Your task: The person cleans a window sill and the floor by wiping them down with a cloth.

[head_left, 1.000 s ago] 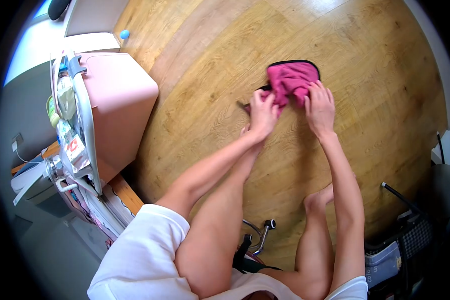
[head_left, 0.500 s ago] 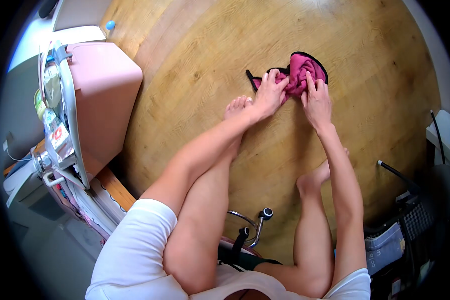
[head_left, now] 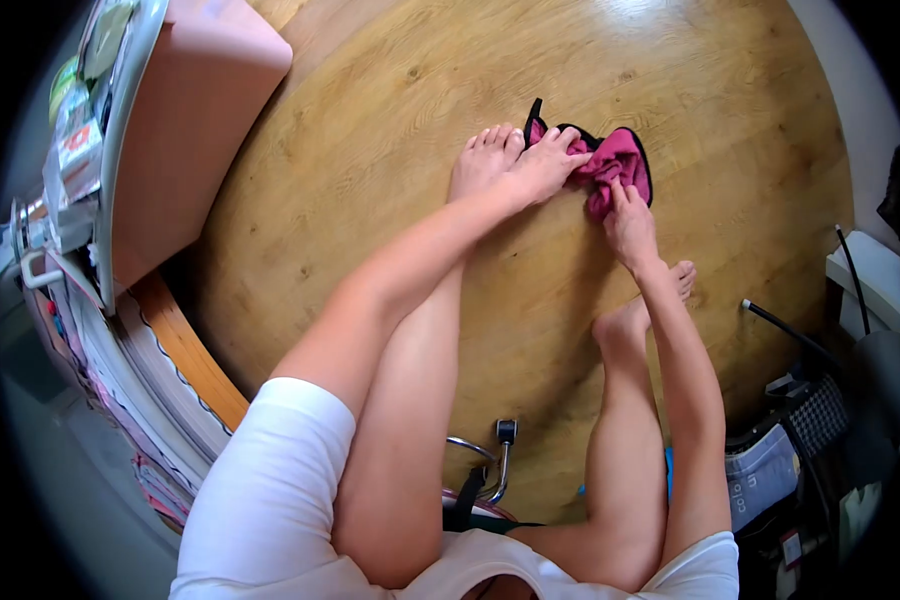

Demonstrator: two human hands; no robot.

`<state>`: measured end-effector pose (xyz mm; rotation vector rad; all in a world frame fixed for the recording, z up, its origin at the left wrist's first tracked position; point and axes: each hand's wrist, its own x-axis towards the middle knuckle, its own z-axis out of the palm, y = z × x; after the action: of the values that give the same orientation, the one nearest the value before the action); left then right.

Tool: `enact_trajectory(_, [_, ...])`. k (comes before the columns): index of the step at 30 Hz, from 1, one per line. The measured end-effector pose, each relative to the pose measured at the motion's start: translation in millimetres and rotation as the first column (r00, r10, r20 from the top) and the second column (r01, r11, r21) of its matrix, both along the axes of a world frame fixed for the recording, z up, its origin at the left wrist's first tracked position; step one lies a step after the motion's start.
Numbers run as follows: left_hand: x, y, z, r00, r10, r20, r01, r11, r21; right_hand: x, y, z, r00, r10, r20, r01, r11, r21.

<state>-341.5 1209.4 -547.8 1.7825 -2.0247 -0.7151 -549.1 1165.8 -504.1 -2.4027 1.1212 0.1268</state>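
Observation:
A crumpled magenta cloth with black edging is held low over the wooden floor, beyond my feet. My left hand grips its left part, with the fingers bent over the bunched fabric and the thumb toward the middle. A narrow black-trimmed end sticks up past that hand. My right hand pinches the lower right folds between thumb and fingers. Part of the fabric is hidden under both hands, and I cannot tell how much of it touches the floor.
My left foot is close beside my left hand; my right foot is below the right one. A pink bin-like container stands at left. Chair legs with a caster show below. A grey bag and black rods are at right.
The cloth has turned in my hands, its narrow end swinging from pointing left to pointing up. My right hand has shifted slightly down. The view has moved, and a blue ball has left it.

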Motion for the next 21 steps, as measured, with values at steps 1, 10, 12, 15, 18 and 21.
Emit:
enact_trajectory(1, [1,10,1,1.0,-0.025,-0.009,0.025,1.0,-0.019,-3,10,-2,1.0,0.012,-0.018,-0.012,1.0,0.004])
enact_trajectory(10, [4,79,7,0.894,-0.438,0.094,0.403,0.878,0.257,-36,83,-14,0.95,0.287,-0.123,-0.265,0.949,0.171])
enact_trajectory(12, [-2,98,12,0.828,-0.546,0.128,0.475,0.804,0.359,-39,103,-8,0.833,0.465,-0.3,-0.401,0.881,0.253])
enact_trajectory(15, [-10,117,36,0.78,-0.609,0.147,0.463,0.718,0.519,-40,131,-16,0.778,0.491,-0.393,-0.394,0.868,0.304])
enact_trajectory(18, [-31,138,49,0.823,-0.52,0.23,0.309,0.749,0.586,-43,159,-15,0.833,0.377,-0.406,-0.267,0.915,0.303])
enact_trajectory(21, [-53,166,61,0.836,-0.447,0.32,0.193,0.784,0.59,-53,193,-16,0.873,0.32,-0.369,-0.232,0.936,0.265])
